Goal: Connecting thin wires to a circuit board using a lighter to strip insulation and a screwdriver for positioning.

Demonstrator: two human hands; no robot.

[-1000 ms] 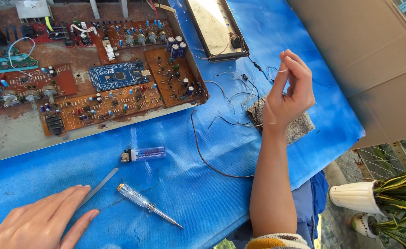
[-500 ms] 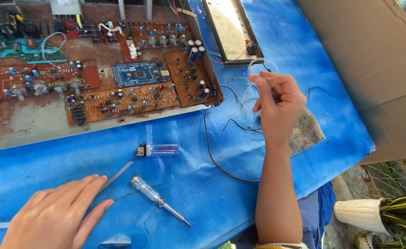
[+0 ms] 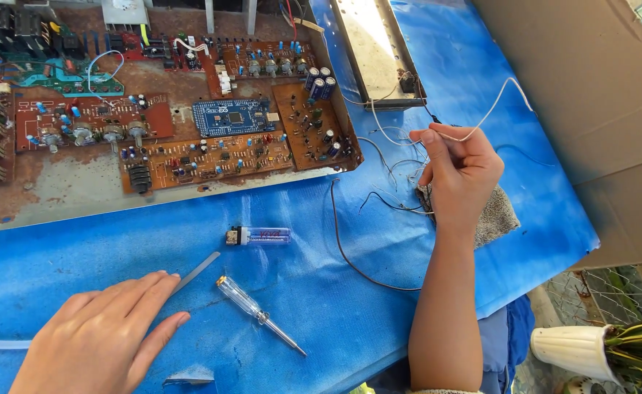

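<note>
My right hand (image 3: 461,175) is raised over the right side of the blue sheet (image 3: 291,292), pinching a thin white wire (image 3: 492,109) that arcs up to the right. Below it lie tangled thin wires (image 3: 394,197) and a grey rough pad (image 3: 500,219). My left hand (image 3: 102,335) rests flat on the sheet at the lower left, fingers apart, holding nothing. Its fingertips are close to a thin grey metal strip (image 3: 197,270). A clear-handled screwdriver (image 3: 255,312) and a translucent purple lighter (image 3: 259,236) lie between the hands.
A rusty metal chassis (image 3: 65,190) with several brown circuit boards (image 3: 204,157) and a blue board (image 3: 229,117) fills the upper left. A metal-framed panel (image 3: 375,51) lies at the top. Brown cardboard (image 3: 591,95) is at right, a white plant pot (image 3: 573,350) at the lower right.
My right hand has lifted the white wire and drawn it out to the upper right. My left hand stays flat on the sheet. The view has shifted a little.
</note>
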